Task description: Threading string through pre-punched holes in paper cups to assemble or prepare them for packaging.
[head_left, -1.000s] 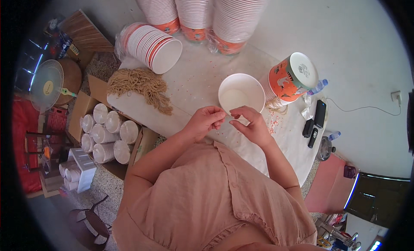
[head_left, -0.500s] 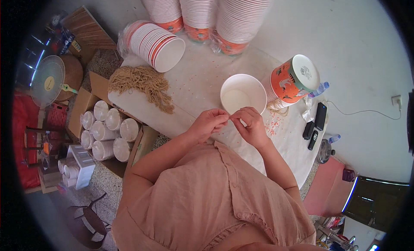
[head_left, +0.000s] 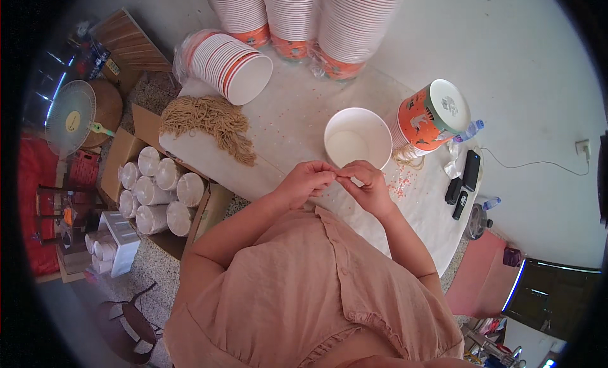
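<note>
My left hand (head_left: 308, 182) and right hand (head_left: 367, 187) meet fingertip to fingertip just below the middle of the frame, both curled nearly closed and pinching together at one spot. Whatever sits between my fingertips is too small to make out; it may be a bit of string, but I cannot tell. I hold them close to my chest, low over the near edge of the white table (head_left: 297, 121), so the fine work stays right under my eyes.

Just above my hands stands an open white paper bucket (head_left: 358, 139), mouth up and empty, near enough to reach without stretching. To its right, a stack of orange printed buckets (head_left: 430, 118) lies tipped toward me, with small pink specks (head_left: 399, 183) scattered on the table below it. Dark phones or remotes (head_left: 462, 181) lie further right, out of my working space.

Left of centre, a heap of tan cord (head_left: 206, 121) hangs over the table edge, within arm's reach. At lower left, a cardboard box (head_left: 126, 156) on the floor holds upright white rolls. A sleeve of white buckets (head_left: 228, 63) lies on its side at upper left, and tall bucket stacks (head_left: 304, 20) line the top edge.
</note>
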A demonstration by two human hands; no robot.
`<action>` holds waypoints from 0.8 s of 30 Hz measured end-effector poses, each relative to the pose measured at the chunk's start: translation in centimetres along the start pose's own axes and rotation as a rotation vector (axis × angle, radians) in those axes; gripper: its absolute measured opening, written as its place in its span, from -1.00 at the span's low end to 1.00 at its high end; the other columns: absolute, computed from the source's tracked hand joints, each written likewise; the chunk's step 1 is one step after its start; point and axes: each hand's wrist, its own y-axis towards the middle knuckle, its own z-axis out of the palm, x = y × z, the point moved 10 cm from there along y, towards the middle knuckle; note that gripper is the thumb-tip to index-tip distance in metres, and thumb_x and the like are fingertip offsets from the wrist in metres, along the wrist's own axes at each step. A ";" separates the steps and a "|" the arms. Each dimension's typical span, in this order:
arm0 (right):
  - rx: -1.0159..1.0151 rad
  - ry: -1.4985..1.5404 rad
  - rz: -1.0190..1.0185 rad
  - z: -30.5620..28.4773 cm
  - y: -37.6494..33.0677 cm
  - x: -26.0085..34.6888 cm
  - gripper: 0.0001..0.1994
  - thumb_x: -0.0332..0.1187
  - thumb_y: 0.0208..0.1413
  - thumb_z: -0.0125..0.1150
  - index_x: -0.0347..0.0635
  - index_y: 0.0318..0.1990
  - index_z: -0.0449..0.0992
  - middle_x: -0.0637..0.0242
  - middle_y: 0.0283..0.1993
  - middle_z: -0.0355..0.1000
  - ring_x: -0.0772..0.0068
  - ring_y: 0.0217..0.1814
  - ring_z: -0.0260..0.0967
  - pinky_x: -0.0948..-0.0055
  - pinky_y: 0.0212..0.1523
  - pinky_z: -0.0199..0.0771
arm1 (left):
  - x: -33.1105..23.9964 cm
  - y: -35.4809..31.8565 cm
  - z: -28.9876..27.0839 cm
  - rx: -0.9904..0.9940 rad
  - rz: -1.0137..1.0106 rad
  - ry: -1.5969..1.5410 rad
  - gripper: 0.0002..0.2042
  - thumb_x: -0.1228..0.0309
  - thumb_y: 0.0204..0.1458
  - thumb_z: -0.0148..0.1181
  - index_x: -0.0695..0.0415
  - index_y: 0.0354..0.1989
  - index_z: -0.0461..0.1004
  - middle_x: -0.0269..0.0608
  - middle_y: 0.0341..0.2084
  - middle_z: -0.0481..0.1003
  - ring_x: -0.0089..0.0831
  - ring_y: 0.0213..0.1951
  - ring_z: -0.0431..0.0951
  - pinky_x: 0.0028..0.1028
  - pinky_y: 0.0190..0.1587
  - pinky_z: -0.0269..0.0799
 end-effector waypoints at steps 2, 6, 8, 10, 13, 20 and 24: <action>-0.015 -0.031 -0.008 -0.2 -0.1 -0.1 -0.86 -0.56 -0.04 0.27 -0.20 -0.27 0.54 0.26 -0.37 0.50 0.21 -0.31 0.46 0.35 -0.22 0.40 | 0.2 0.0 0.4 0.051 -0.027 -0.070 -0.89 0.42 0.12 0.14 0.15 -0.23 0.51 -0.45 -0.49 0.40 -0.76 -0.56 0.21 -0.68 -0.56 0.06; -0.017 -0.080 0.077 0.0 -0.5 -1.2 -0.93 -0.54 0.03 0.22 -0.23 -0.32 0.46 0.19 -0.40 0.47 0.13 -0.33 0.45 0.30 -0.29 0.40 | -0.2 -0.4 0.7 0.042 -0.028 -0.082 -0.88 0.42 0.13 0.13 0.15 -0.22 0.51 -0.41 -0.48 0.43 -0.76 -0.55 0.21 -0.68 -0.56 0.06; -0.017 -0.077 0.169 0.3 -0.8 -2.1 -0.94 -0.52 0.07 0.19 -0.24 -0.33 0.43 0.16 -0.42 0.45 0.09 -0.34 0.44 0.28 -0.33 0.40 | -0.7 -0.4 0.5 -0.006 0.027 -0.005 -0.86 0.41 0.13 0.12 0.17 -0.20 0.52 -0.38 -0.47 0.45 -0.75 -0.56 0.21 -0.67 -0.56 0.07; 0.005 -0.057 0.240 0.8 -1.0 -2.8 -0.90 -0.45 0.17 0.09 -0.27 -0.35 0.36 0.11 -0.45 0.42 0.04 -0.38 0.42 0.25 -0.38 0.39 | -0.8 -0.3 0.4 -0.017 0.059 0.048 -0.86 0.40 0.14 0.11 0.17 -0.20 0.52 -0.36 -0.46 0.45 -0.75 -0.55 0.23 -0.67 -0.55 0.10; 0.020 -0.035 0.287 0.9 -1.2 -3.6 -0.85 -0.39 0.23 0.01 -0.28 -0.34 0.36 0.10 -0.47 0.39 0.05 -0.43 0.40 0.26 -0.39 0.38 | -1.7 -0.6 0.6 -0.039 0.118 0.171 -0.86 0.41 0.14 0.11 0.18 -0.21 0.51 -0.37 -0.43 0.47 -0.73 -0.52 0.28 -0.67 -0.51 0.16; 0.010 0.144 0.395 1.7 -2.0 -5.4 -0.79 -0.38 0.27 -0.04 -0.30 -0.39 0.35 0.18 -0.57 0.32 0.33 -0.53 0.30 0.37 -0.44 0.32 | -3.2 -0.7 1.0 -0.064 0.409 0.346 -0.87 0.53 0.07 0.18 0.25 -0.20 0.51 -0.38 -0.32 0.53 -0.65 -0.30 0.48 -0.59 -0.21 0.43; -0.019 0.209 0.436 2.1 -2.3 -6.7 -0.73 -0.37 0.27 -0.02 -0.32 -0.47 0.32 0.28 -0.64 0.25 0.53 -0.55 0.17 0.43 -0.50 0.26 | -3.0 -0.5 0.9 -0.080 0.410 0.338 -0.88 0.53 0.07 0.20 0.25 -0.23 0.51 -0.38 -0.36 0.53 -0.68 -0.32 0.47 -0.60 -0.24 0.43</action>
